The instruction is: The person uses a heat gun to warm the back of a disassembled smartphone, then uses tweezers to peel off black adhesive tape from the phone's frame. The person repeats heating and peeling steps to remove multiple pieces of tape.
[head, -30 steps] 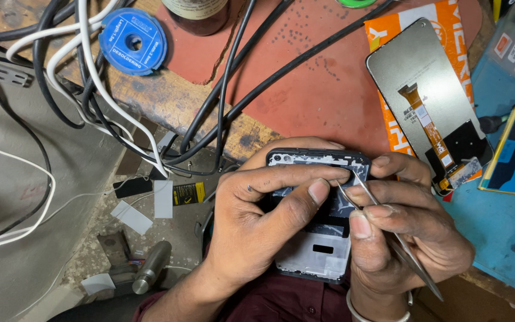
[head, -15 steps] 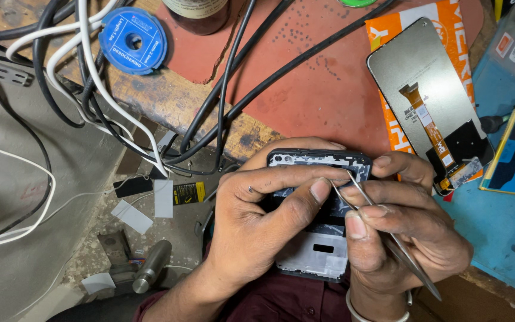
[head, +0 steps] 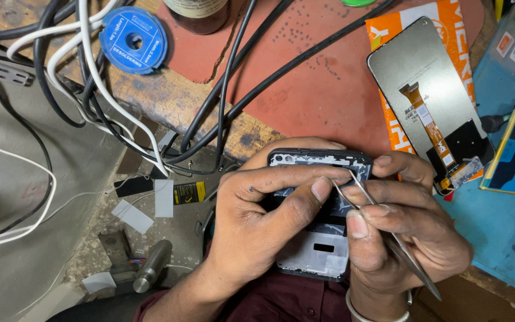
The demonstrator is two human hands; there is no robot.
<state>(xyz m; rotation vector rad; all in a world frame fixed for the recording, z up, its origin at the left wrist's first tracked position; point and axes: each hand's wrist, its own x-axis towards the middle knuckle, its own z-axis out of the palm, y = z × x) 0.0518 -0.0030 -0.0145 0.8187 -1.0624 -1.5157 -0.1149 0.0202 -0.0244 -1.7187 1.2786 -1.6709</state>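
Two bare hands, a maroon garment and a pale wrist bangle

The left hand [head: 257,229] is bare, with no ring or glove, short rounded nails and a small dark spot on the index finger near the knuckle. The right hand [head: 403,235] is likewise bare, its nails short and plain. Around the right wrist sits a thin whitish round bangle [head: 377,311], smooth and unmarked. Below both wrists shows a dark maroon cloth shirt [head: 281,304], with small round buttons of the same colour along its front; the forearms themselves are uncovered.
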